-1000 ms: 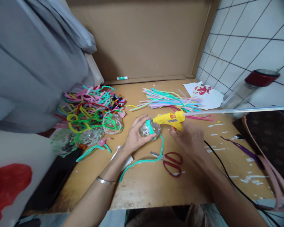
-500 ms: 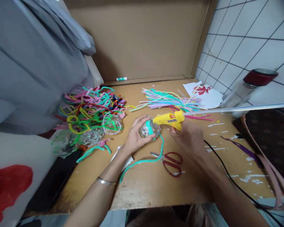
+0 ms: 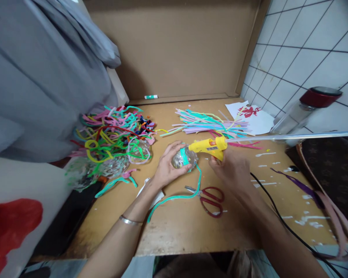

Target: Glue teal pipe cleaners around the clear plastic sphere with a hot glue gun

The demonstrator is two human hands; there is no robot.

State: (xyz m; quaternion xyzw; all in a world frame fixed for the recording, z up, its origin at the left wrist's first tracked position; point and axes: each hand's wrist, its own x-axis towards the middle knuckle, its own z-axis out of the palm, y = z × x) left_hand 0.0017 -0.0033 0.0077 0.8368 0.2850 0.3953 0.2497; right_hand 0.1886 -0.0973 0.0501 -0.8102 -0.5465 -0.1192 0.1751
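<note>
My left hand (image 3: 171, 164) is wrapped round a clear, rounded plastic piece (image 3: 178, 159) that looks like a bottle bottom, with a turquoise pipe cleaner (image 3: 174, 197) running across it. The loose end of that pipe cleaner trails down and left over the table. In my right hand (image 3: 230, 170) is a yellow hot glue gun (image 3: 207, 146), its nozzle at the upper right edge of the clear piece. A long glue stick (image 3: 278, 136) juts from the gun's back. Red-handled scissors (image 3: 211, 200) lie below, under the pipe cleaner.
Left, a tangled heap of coloured pipe cleaners (image 3: 113, 131) lies by more clear pieces (image 3: 113, 166). Straight pipe cleaners (image 3: 208, 122) sit at the back. Right are a red-lidded bottle (image 3: 320, 96), a brown bag (image 3: 333, 173) and a black cord (image 3: 274, 208). A glue-stick tube (image 3: 151, 97) lies behind.
The whole view has shifted slightly. Both hands keep their grips, and the glue gun's nozzle stays at the clear piece's edge.
</note>
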